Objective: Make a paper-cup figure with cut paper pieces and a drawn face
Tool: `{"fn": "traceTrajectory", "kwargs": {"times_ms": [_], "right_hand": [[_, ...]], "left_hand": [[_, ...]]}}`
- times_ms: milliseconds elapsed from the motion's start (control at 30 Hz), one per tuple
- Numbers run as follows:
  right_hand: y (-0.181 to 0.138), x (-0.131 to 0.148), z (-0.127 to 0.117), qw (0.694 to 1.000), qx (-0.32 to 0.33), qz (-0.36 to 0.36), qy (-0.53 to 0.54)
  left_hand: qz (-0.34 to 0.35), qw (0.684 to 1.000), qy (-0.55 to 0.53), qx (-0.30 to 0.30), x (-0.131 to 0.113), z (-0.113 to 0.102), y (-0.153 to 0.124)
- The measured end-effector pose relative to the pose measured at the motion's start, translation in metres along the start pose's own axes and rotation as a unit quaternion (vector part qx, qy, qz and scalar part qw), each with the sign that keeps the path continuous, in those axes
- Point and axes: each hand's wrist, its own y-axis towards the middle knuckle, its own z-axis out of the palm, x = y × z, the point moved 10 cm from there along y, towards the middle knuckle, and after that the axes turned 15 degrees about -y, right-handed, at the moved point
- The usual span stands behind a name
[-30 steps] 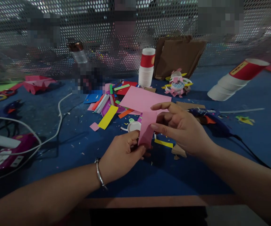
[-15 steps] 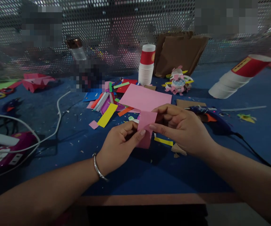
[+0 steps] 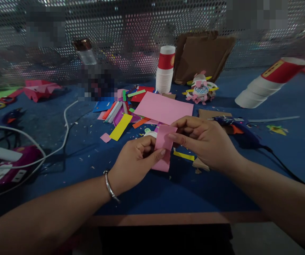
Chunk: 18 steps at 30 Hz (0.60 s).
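A small strip of pink paper (image 3: 165,138) with a crease across it is pinched between my two hands over the table. My left hand (image 3: 135,161), a silver bangle at its wrist, grips the strip's left edge with thumb and fingers. At the strip's upper right edge, my right hand (image 3: 205,141) has its thumb in front and its fingers behind. Just beyond my fingers lies a larger pink sheet (image 3: 165,108). A yellow paper strip (image 3: 184,156) rests below my right hand, and a partly hidden white round piece (image 3: 150,134) shows behind my left fingers.
A glue gun (image 3: 241,129) with its cord lies right of my right hand. Stacked paper cups (image 3: 164,74) stand at the back; another cup stack (image 3: 270,83) leans at right. A decorated paper figure (image 3: 200,89) sits before the cardboard (image 3: 204,58). White cables (image 3: 66,122) cross the left side.
My left thumb has slid a little lower on the pink strip, and its lower part hangs slightly further down. My right thumb has shifted slightly up. Both hands keep their hold.
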Motion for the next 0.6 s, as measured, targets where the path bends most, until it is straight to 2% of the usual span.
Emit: {"fn": "traceTrajectory", "kwargs": {"times_ms": [100,200,333,600], "right_hand": [[0.000,-0.001,-0.002,1.000,-0.007,0.009,0.021],[0.000,-0.003,-0.001,0.999,0.001,0.021,0.039],[0.000,-0.003,0.003,0.998,0.014,0.026,0.050],[-0.004,-0.005,0.011,0.995,0.047,0.035,0.078]], "left_hand": [[-0.056,0.995,-0.081,0.013,0.011,0.005,-0.002],[-0.090,0.989,-0.114,0.016,0.016,0.007,-0.005],[-0.114,0.983,-0.142,0.007,0.019,0.007,-0.009],[-0.145,0.977,-0.156,0.027,0.024,0.015,-0.015]]}}
